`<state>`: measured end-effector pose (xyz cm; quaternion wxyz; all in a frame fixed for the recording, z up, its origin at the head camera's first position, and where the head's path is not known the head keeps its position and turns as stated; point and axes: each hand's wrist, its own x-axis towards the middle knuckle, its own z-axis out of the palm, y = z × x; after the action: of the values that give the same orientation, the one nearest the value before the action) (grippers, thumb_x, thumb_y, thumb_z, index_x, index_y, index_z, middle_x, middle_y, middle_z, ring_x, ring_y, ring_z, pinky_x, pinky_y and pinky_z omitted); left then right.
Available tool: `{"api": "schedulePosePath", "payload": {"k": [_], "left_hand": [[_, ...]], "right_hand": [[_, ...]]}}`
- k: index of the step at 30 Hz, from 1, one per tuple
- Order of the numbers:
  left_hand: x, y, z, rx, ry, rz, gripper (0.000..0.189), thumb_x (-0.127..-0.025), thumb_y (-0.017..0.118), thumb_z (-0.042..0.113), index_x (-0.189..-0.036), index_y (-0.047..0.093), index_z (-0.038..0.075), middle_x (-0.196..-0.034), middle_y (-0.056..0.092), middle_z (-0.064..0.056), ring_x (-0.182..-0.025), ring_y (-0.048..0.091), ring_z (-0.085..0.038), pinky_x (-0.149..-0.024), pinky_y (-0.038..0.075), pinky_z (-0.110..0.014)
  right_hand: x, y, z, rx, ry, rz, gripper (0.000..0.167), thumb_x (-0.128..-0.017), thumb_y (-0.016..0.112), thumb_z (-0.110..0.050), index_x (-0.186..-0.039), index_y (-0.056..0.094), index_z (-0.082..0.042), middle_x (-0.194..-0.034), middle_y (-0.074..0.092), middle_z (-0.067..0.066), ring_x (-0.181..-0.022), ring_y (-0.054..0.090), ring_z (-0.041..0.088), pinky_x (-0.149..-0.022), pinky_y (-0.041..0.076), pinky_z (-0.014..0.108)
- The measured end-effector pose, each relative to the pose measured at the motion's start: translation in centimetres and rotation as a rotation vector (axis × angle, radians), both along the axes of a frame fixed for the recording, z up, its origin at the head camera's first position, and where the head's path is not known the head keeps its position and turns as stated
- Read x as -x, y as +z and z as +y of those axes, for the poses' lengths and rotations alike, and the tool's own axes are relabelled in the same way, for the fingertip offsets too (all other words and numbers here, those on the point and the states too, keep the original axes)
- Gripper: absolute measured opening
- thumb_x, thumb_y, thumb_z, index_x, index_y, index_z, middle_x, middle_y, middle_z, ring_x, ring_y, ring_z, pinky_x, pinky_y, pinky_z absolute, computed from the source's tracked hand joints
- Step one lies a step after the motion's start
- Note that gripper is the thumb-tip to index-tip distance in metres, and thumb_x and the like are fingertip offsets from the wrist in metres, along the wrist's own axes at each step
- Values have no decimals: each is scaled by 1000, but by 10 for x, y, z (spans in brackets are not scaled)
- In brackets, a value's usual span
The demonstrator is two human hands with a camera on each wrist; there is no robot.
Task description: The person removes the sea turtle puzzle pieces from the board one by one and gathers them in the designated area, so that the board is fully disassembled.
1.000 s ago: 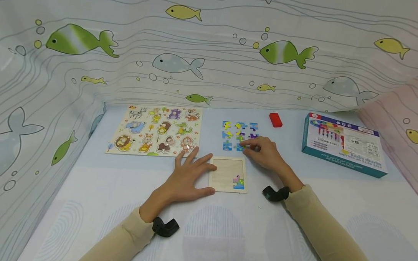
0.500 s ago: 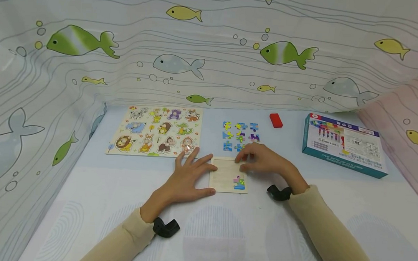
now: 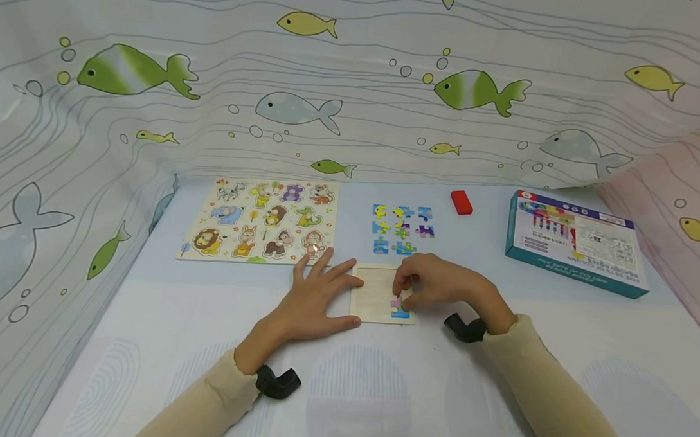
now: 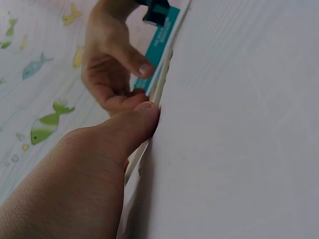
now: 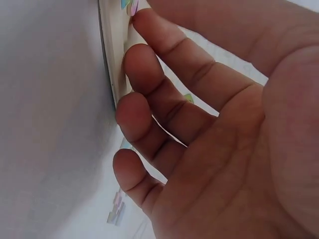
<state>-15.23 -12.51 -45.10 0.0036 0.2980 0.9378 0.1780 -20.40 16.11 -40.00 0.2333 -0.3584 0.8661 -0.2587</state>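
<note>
In the head view my left hand (image 3: 309, 304) lies with spread fingers at the left side of a small wooden puzzle tray (image 3: 373, 293). Its thumb (image 4: 144, 112) rests along the tray's edge in the left wrist view. My right hand (image 3: 434, 282) is over the tray's right side, thumb and index finger bent together, pinching a small puzzle piece mostly hidden by the fingers. Just below these fingertips, pink, green and blue fitted pieces (image 3: 400, 312) fill the tray's lower right corner. In the right wrist view the curled fingers (image 5: 142, 67) hang beside the tray's rim (image 5: 112, 55).
Loose puzzle pieces (image 3: 381, 228) lie in rows behind the tray. An animal puzzle board (image 3: 251, 231) lies at the back left. A red block (image 3: 461, 202) and a teal-edged box (image 3: 575, 245) are at the back right. A fish-patterned curtain (image 3: 378, 71) stands behind.
My right hand has moved from the loose pieces onto the tray, then down toward its lower right corner. My left hand has stayed at the tray's left side.
</note>
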Motion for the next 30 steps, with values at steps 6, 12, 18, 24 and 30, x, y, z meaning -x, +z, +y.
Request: {"api": "schedulePosePath", "payload": {"k": [6,12,18,24,30], "left_hand": [[0,-1,-1,-7,-4,9,62,-86,64,67,-139,56,36,-166,35,4,-159,12,-38,-120,3,-66],[0,-2,-1,-2,-5,2,63,-86,63,69,-140,55,37,-167,34,6,-160,10,-37,-120,1,-65],[0,-1,-1,5,-5,2,64,-86,63,70,-140,55,37,-167,34,6,-160,9,-36,-120,1,-65],[1,-2,-1,4,-3,-2,64,-86,63,69,-140,55,37,-167,34,6,-160,9,-36,-120,1,-66],[1,-1,-1,3,-4,-2,64,-86,64,69,-140,55,37,-167,33,6,-160,9,-36,-120,1,-65]], "right_hand": [[-2,-2,-2,-29,-5,-33,27,-77,89,-23,-97,71,-22,-97,64,-6,-97,54,14,-89,49,30],[-5,-1,-5,-1,58,-12,32,-75,90,-22,-100,71,-24,-96,64,-6,-98,51,16,-87,44,33],[-7,-1,-7,-3,67,-13,30,-75,90,-21,-99,71,-23,-93,63,-5,-98,50,16,-86,42,32],[-7,-3,-8,-14,61,-18,30,-75,90,-20,-98,70,-24,-92,61,-4,-98,48,16,-85,41,33],[-6,-5,-9,-39,53,-28,29,-75,89,-19,-93,67,-25,-93,59,-5,-100,46,15,-87,38,35]]}}
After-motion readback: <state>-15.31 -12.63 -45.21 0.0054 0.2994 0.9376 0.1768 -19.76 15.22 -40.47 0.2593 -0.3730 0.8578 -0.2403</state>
